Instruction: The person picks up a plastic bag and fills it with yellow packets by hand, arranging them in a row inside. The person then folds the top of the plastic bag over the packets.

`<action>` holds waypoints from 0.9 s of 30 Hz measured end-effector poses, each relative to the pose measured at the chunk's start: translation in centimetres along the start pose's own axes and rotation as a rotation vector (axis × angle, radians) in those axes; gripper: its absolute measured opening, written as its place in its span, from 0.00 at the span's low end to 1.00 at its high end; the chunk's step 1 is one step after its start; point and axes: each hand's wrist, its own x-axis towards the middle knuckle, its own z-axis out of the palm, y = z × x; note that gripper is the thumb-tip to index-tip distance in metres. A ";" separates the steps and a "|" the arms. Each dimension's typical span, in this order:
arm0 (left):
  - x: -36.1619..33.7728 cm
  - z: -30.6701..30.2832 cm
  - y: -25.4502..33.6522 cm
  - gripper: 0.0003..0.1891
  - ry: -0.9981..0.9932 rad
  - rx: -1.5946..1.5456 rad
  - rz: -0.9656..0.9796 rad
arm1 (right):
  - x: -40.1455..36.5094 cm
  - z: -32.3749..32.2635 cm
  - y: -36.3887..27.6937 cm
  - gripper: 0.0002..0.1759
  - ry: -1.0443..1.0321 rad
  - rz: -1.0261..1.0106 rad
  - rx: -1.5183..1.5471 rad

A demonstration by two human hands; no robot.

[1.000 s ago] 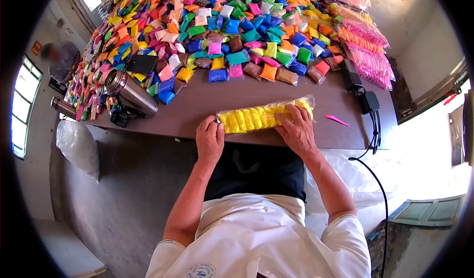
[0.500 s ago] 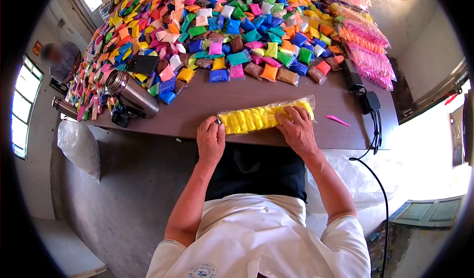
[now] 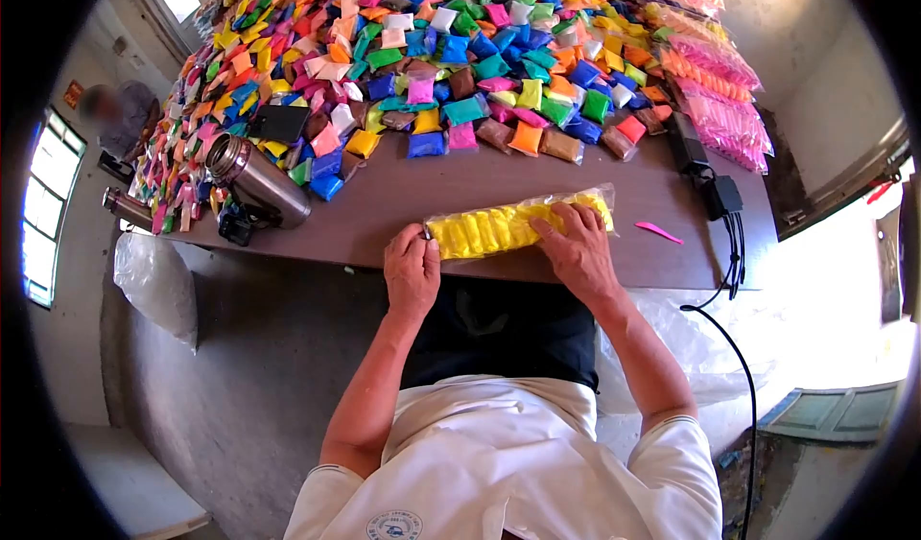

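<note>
A long clear plastic bag [image 3: 484,234] filled with a row of yellow packets lies near the table's front edge, tilted slightly up to the right. My left hand [image 3: 413,270] is closed on its left end, thumb and fingers pinched together at the corner. A small dark thing shows at those fingertips, too small to name. Over the bag's right part is my right hand [image 3: 581,252], its fingers bent and gripping the bag from above. To the right of that hand lies a pink plastic knife-like tool [image 3: 659,233].
A big heap of colourful small packets [image 3: 460,80] covers the table's back. Filled bags [image 3: 715,108] are stacked at right. A steel flask [image 3: 257,183] and a black device [image 3: 235,225] stand left. Black adapters with cables [image 3: 720,198] lie right. Another person [image 3: 125,123] is far left.
</note>
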 end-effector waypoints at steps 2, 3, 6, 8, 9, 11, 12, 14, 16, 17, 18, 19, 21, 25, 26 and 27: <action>0.0 0.0 0.0 0.14 -0.004 0.003 0.005 | 0.3 -0.2 0.1 0.17 -0.008 0.002 0.018; 0.0 0.0 0.0 0.14 -0.004 -0.020 -0.012 | 0.4 -0.4 0.2 0.16 -0.020 0.006 0.036; -0.2 -0.1 0.1 0.14 -0.001 -0.056 -0.053 | 1.2 -0.9 0.5 0.14 -0.056 0.019 0.032; -0.1 0.0 0.1 0.14 0.005 -0.069 -0.078 | 2.2 -1.4 0.8 0.12 -0.053 0.028 0.059; -0.1 0.0 0.0 0.14 0.014 -0.085 -0.080 | 2.7 -1.5 1.1 0.10 -0.052 0.038 0.086; -0.2 0.0 0.1 0.13 0.022 -0.099 -0.083 | 3.7 -1.6 2.3 0.08 -0.137 0.087 0.144; -0.2 0.0 0.2 0.13 0.034 -0.082 -0.074 | 4.3 -1.6 2.9 0.07 -0.219 0.136 0.199; -0.2 0.1 0.5 0.12 0.045 -0.066 -0.064 | 6.1 -2.7 3.3 0.09 -0.406 0.173 0.153; -0.1 0.2 0.6 0.09 0.094 -0.062 -0.029 | 7.7 -2.7 4.4 0.11 -0.592 0.210 0.105; -0.1 0.2 0.7 0.09 0.094 -0.063 -0.027 | 8.4 -2.2 5.4 0.14 -0.645 0.169 0.135; -0.1 0.2 0.8 0.08 0.096 -0.052 -0.022 | 9.2 -1.4 6.4 0.16 -0.697 0.127 0.165; -0.2 0.2 0.8 0.08 0.096 -0.042 -0.017 | 9.9 -0.6 7.4 0.19 -0.750 0.085 0.195; -0.3 0.2 0.8 0.07 0.094 -0.026 0.003 | 10.7 1.3 8.8 0.21 -0.819 0.157 0.238; -0.4 0.3 0.7 0.07 0.097 -0.009 0.035 | 11.8 2.1 9.9 0.19 -0.748 0.235 0.278; -0.4 0.3 0.7 0.07 0.095 -0.010 0.036 | 12.0 2.0 9.9 0.17 -0.805 0.307 0.346; -0.4 0.3 0.7 0.07 0.098 -0.007 0.041 | 12.0 2.1 9.9 0.17 -0.805 0.309 0.347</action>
